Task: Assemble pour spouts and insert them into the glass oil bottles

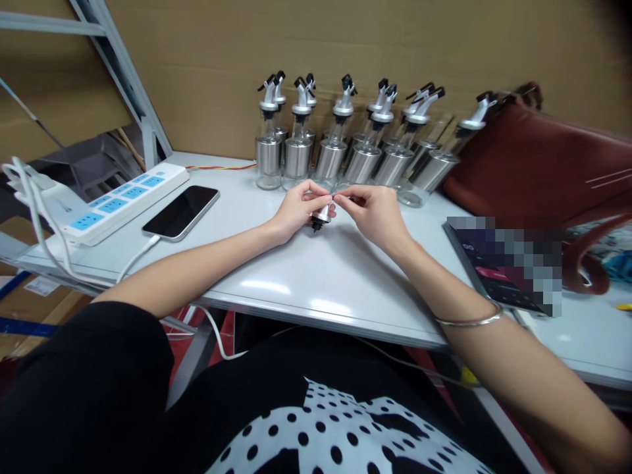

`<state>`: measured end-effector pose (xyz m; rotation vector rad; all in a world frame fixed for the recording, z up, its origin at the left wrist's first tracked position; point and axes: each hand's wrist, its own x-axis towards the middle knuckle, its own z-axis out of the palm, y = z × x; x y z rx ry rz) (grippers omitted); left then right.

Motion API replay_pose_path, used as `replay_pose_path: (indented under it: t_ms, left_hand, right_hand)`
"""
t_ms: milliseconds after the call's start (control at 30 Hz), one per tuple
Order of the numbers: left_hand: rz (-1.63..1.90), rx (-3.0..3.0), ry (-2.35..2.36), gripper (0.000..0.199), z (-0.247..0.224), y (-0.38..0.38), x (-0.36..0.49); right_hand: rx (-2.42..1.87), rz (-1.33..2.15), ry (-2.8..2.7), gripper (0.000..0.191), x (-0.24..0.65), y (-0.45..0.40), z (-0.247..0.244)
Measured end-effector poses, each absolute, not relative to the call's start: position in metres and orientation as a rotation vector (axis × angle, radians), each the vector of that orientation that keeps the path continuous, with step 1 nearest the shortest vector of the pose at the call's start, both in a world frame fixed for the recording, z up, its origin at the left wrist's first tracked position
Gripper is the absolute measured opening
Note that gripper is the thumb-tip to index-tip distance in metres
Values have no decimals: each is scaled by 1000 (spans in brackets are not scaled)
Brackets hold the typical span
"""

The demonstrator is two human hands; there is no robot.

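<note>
My left hand (302,209) is closed around a silver and black pour spout (322,216), its black stopper end pointing down toward the table. My right hand (371,209) meets it from the right, thumb and forefinger pinched together beside the left fingertips. Whatever small part lies in that pinch is hidden by the fingers. Just behind both hands stand several glass and steel oil bottles (330,161), each topped with a silver spout and black lever.
A white power strip (129,201) and a phone (182,212) on a charging cable lie to the left. On the right are a brown leather bag (538,164) and a tablet-like device (503,263), partly blurred. Cardboard (207,72) walls off the back of the white table (296,276).
</note>
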<state>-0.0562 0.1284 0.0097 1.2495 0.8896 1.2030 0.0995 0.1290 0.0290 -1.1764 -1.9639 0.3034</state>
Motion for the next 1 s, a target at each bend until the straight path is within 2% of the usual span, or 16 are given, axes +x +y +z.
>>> replay_pose_path:
  t_ms: [267,600,700,867,1000]
  left_hand:
    - [1226,1317,854,20,8,133,-55]
    - [1168,1561,743,20,10,126,-53]
    - [1153,1565,733,23,10,126,-53]
    - [1149,1526,786,31,11,127,-56]
    - [1121,1524,761,36,10,128,-56]
  right_hand:
    - [-1159,412,-2053,25,104,132,33]
    - [-1260,1027,-1956,16,126,139,44]
    - [-1256,1175,-1863,20,131,142,44]
    - [-1183,1168,-1679,32,125,139,47]
    - [-1147,1102,-1695,30,118,135,47]
